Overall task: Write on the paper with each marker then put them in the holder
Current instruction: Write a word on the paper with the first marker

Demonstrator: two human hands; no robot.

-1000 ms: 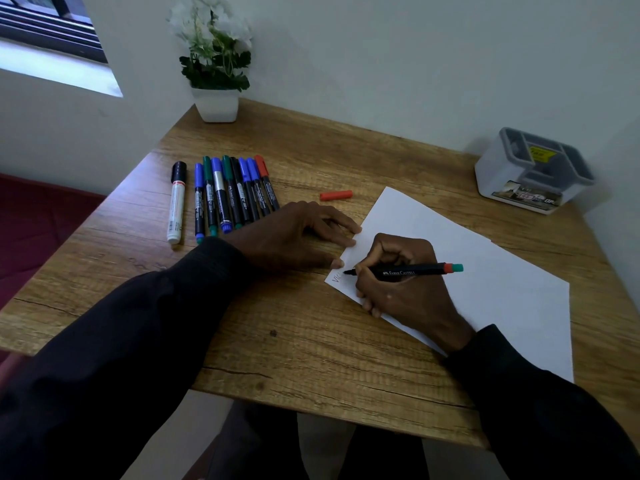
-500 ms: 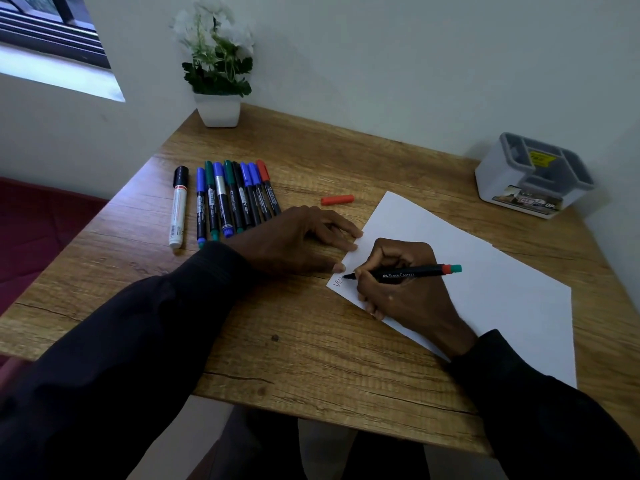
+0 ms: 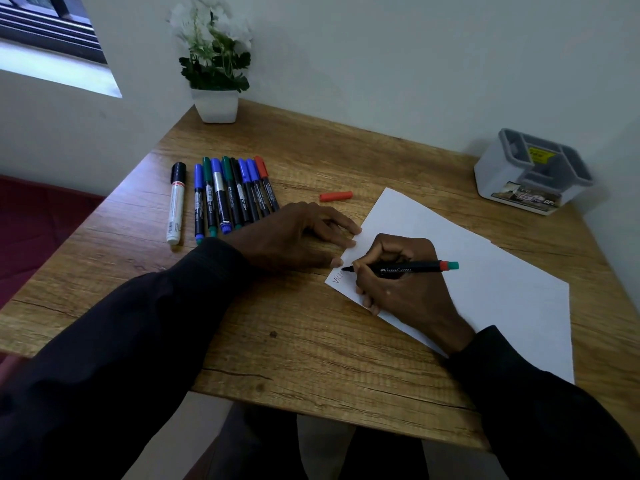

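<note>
While right hand [image 3: 401, 285] pinches marker [image 3: 412, 269], tip on paper [image 3: 491, 292] | left hand [image 3: 294, 233] flat, fingertips pressing paper edge

sleeves [image 3: 138, 341]: black, long; wrists: covered; hands [image 3: 398, 289]: bare

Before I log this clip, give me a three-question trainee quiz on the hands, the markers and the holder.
1. True or false: no marker sticks up out of the holder.
2. What does the right hand grip? A. a black marker with its tip at the paper's near corner; B. a pencil; C. nothing.
3. Fill in: the left hand lies flat, with its fingertips on the edge of the ____.

Key: 1 true. 2 A. 3 paper.
</note>
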